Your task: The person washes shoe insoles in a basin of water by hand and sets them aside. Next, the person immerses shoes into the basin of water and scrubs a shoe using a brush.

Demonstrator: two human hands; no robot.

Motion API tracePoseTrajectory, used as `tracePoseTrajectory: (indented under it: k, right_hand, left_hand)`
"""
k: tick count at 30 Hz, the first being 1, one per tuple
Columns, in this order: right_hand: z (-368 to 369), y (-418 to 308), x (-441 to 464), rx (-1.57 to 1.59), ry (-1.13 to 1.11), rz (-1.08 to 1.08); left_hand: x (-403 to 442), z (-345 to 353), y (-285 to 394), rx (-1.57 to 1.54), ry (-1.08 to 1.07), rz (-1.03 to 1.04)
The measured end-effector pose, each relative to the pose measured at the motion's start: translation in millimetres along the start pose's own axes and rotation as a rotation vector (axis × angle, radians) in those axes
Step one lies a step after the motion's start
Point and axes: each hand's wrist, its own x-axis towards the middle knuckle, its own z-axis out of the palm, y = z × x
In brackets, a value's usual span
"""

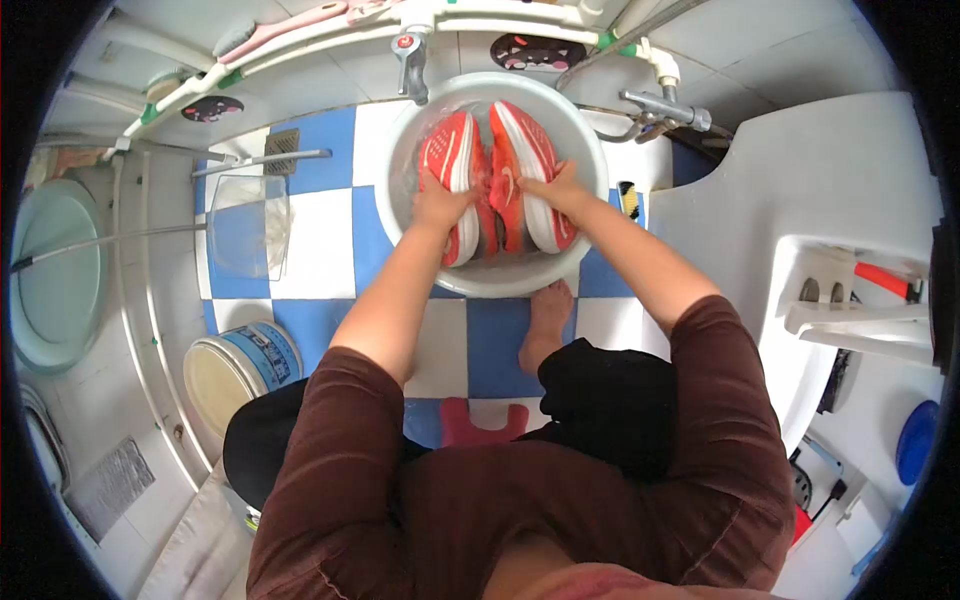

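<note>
Red sneakers [530, 150] were clamped inside basin [480, 286], one by left hand [441, 205], other by right hand [563, 190]; firm, even grip was needed.

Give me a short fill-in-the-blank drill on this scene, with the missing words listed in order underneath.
The basin holds ____ red and white shoes. The left hand and the right hand each grip one ____. The floor tiles alternate between white and ____. The bucket stands on the person's ____ side.

Missing words: two; shoe; blue; left.
</note>
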Motion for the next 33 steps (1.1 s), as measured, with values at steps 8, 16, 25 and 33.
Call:
tracePoseTrajectory:
  k: [8, 16, 25, 33]
  right_hand:
    - [-10, -31, -29, -0.301, 0.033, -0.132]
    - [53, -25, -31, -0.447, 0.156, 0.049]
    - [62, -29, 8, -0.446, 0.092, 0.368]
    - [27, -16, -4, -0.195, 0.175, -0.148]
  left_hand:
    - [-54, -25, 32, 0.228, 0.133, -0.136]
    - [-29, 16, 30, 0.159, 0.052, -0.181]
    - [11, 32, 16, 0.367, -0.076, -0.123]
    - [-16, -15, 12, 0.041, 0.036, -0.072]
